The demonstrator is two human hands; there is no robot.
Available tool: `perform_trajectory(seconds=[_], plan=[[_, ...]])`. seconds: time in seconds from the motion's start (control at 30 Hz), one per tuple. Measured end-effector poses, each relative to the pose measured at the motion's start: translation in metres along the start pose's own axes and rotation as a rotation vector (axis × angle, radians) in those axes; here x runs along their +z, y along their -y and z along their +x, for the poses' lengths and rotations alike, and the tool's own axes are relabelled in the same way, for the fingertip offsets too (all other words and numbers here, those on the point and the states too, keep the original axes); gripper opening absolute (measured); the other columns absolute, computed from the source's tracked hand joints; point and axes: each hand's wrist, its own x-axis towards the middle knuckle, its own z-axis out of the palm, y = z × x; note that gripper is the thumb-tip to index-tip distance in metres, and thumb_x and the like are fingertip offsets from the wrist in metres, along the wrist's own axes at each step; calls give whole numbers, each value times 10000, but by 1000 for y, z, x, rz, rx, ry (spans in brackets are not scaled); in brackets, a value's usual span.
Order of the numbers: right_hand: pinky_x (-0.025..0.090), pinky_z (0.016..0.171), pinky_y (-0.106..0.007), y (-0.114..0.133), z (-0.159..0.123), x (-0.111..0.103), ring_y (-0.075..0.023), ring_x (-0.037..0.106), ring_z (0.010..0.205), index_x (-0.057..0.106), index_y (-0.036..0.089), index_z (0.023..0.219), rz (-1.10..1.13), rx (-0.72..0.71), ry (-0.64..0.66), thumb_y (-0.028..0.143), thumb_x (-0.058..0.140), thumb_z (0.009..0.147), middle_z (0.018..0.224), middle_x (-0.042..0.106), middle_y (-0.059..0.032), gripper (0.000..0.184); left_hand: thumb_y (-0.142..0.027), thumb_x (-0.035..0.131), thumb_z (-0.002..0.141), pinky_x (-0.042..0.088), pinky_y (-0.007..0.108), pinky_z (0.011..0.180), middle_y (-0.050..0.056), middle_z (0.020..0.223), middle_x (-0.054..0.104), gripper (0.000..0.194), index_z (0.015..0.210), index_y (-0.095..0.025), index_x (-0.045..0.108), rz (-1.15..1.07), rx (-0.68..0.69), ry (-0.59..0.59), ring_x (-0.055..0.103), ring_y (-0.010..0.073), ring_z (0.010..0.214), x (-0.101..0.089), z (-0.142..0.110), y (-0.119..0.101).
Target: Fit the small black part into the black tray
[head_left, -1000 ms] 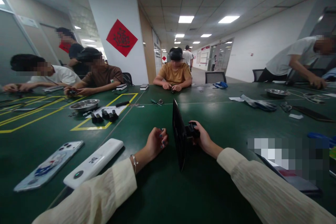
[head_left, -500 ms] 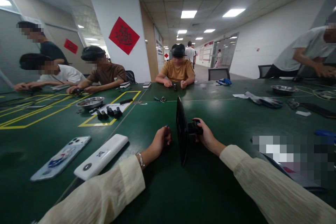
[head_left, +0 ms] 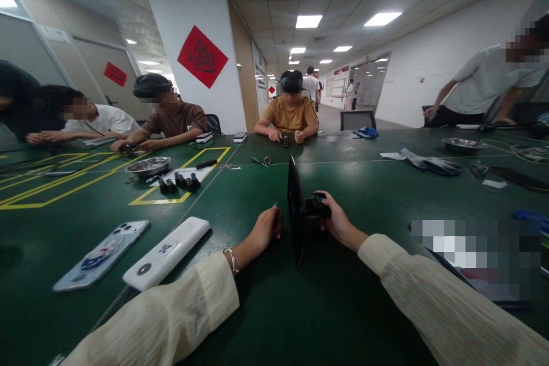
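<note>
My right hand (head_left: pixel 337 220) is wrapped round a black block-like mount (head_left: pixel 316 206). The mount joins the back of a thin black panel (head_left: pixel 295 211), which stands upright and nearly edge-on to me. What kind of device this is, I cannot tell. Just left of the panel, my left hand (head_left: pixel 266 226) is closed with its fingers curled and its thumb pointing up. Whatever those fingers hold, if anything, is hidden. Beyond the left forearm a white power bank (head_left: pixel 169 254) and a phone in a patterned case (head_left: pixel 103 257) lie on the green table (head_left: pixel 343 309).
Black cylindrical parts (head_left: pixel 180 183) stand near a metal bowl (head_left: pixel 149 167) at left. Pliers (head_left: pixel 259 161) lie ahead. On the right are grey gloves (head_left: pixel 429 163), another bowl (head_left: pixel 463 146) and a blurred-out flat item (head_left: pixel 480 263). Several people sit or stand around the table.
My left thumb has risen and straightened, and that hand has shifted slightly. The right hand and panel have barely moved. The standing person at right has straightened up; the one at far left moved leftward.
</note>
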Motion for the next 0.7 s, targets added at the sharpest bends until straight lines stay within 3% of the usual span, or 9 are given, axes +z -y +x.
perform_trajectory(seconds=[0.2, 0.33, 0.53, 0.7], plan=[[253, 266, -165, 3, -2, 3, -90, 423, 356, 414, 252, 1022, 28, 27, -14, 323, 399, 697, 607, 484, 52, 333, -507, 354, 859, 271, 195, 404, -54, 457, 440, 340, 733, -192, 379, 160, 84, 44, 445, 106, 400, -2, 4, 10], [303, 315, -187, 1, -9, 9, -106, 458, 387, 384, 270, 1042, 130, 106, 26, 311, 385, 732, 630, 500, 43, 313, -494, 389, 861, 327, 202, 457, -50, 481, 434, 340, 719, -185, 408, 223, 169, 76, 440, 102, 446, -2, 3, 11], [353, 365, -224, -4, -14, 15, -129, 506, 431, 341, 285, 1065, 187, 165, 137, 291, 382, 757, 724, 550, 15, 310, -420, 446, 853, 336, 218, 486, -30, 552, 445, 275, 771, -164, 509, 196, 170, -21, 417, 116, 496, -2, 2, 6], [361, 378, -232, -3, -13, 14, -134, 510, 444, 343, 285, 1075, 192, 200, 157, 284, 382, 760, 718, 552, 13, 317, -311, 469, 851, 328, 226, 546, 0, 607, 506, 235, 692, -158, 552, 297, 160, -77, 443, 147, 576, -3, 0, 2]])
